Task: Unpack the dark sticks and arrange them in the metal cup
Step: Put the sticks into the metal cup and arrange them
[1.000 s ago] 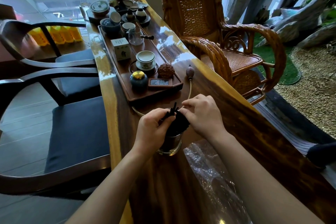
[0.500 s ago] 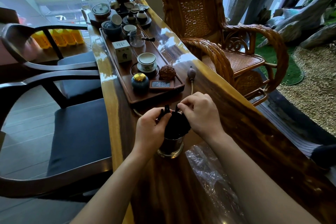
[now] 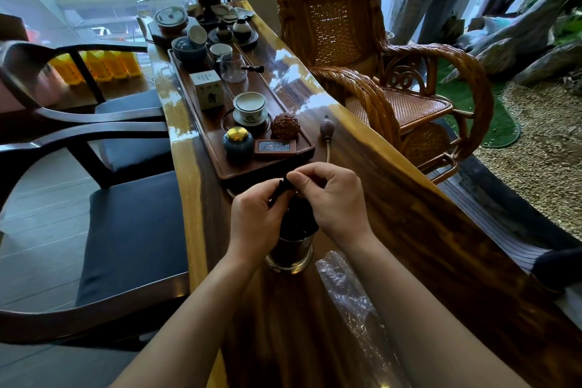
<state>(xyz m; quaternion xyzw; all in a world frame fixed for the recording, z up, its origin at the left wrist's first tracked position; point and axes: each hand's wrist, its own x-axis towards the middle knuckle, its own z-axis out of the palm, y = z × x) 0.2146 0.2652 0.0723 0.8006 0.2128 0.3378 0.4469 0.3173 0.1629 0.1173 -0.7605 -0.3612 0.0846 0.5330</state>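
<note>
A shiny metal cup [image 3: 291, 252] stands on the long wooden table [image 3: 419, 230], just in front of me. Several dark sticks [image 3: 297, 217] stand bunched inside it, their tops above the rim. My left hand [image 3: 256, 219] is on the left side of the bunch, its fingers closed around the stick tops. My right hand [image 3: 333, 198] comes over from the right and pinches the upper end of a dark stick between thumb and forefinger. Both hands hide most of the bunch.
A clear crumpled plastic wrapper [image 3: 349, 299] lies on the table right of the cup. Just behind my hands a wooden tea tray [image 3: 267, 172] carries cups, jars and a small remote. A wicker chair [image 3: 378, 72] stands right, dark chairs [image 3: 94, 198] left.
My hands have shifted slightly on the stick tops; the right fingers now pinch higher on one stick. The cup has stayed in place.
</note>
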